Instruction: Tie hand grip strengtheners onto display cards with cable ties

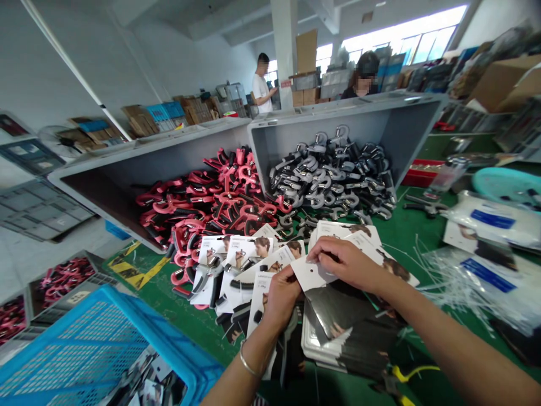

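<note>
L hand (pixel 279 299) has thumb & fingers clamped on the lower-left edge of a printed card (pixel 311 272); R hand (pixel 349 265) has fingers bunched together on its upper edge, can't tell if a tie is pinched there too. Card is tilted above the card stack (pixel 325 341), two-handed prob. b/c thin stock would flex otherwise, punched hole left uncovered. Stack sits right under the hands, presumably for short reach. To the L, cards w/ hand grips (pixel 205 276) overlap in a fan, likely to save table space. Behind, pink grips (pixel 211 197) & grey grips (pixel 325 175) are in separate tipped bins, open sides facing the person, prob. for easy access & colour sorting. Loose white ties (pixel 443 287) & yellow-handled cutters (pixel 403 376) lie on R-hand side, seemingly w/in R reach; blue basket (pixel 105 316) w/ more cards is at near L
</note>
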The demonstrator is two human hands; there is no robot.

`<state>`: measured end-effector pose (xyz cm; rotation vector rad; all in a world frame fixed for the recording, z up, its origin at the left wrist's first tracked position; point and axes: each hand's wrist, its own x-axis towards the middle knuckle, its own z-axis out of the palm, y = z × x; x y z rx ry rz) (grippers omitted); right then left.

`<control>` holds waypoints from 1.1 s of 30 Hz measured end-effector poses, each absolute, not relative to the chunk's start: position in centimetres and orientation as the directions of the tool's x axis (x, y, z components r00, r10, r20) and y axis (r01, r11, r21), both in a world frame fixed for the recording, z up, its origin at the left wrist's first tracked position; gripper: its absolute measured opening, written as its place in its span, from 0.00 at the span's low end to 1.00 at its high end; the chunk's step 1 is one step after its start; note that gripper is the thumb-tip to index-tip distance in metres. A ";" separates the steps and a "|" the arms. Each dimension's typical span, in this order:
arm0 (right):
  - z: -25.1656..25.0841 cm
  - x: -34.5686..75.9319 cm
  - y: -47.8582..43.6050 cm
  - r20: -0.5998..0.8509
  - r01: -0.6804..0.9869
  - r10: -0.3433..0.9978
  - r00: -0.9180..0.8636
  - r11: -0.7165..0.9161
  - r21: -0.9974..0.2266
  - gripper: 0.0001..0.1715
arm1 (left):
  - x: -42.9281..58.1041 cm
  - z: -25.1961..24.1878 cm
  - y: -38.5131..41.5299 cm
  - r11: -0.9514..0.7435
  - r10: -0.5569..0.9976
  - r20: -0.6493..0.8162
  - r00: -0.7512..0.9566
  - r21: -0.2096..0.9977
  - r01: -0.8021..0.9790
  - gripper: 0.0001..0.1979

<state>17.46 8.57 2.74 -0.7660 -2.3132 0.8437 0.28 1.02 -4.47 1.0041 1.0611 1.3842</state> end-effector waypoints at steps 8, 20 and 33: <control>2.6 18.0 7.8 0.464 0.262 0.618 -0.635 0.737 -0.623 0.14 | -0.1 -2.4 0.9 -0.136 0.980 0.134 -0.145 0.991 0.000 0.14; 3.3 19.1 7.4 0.595 0.108 0.578 -0.558 0.762 -0.639 0.17 | 0.4 -0.9 1.1 -0.210 0.975 0.215 -0.057 0.974 0.080 0.13; 2.7 18.8 7.6 0.446 0.277 0.567 -0.693 0.780 -0.561 0.04 | -0.3 -0.7 0.7 -0.006 0.998 -0.019 -0.058 0.914 -0.406 0.22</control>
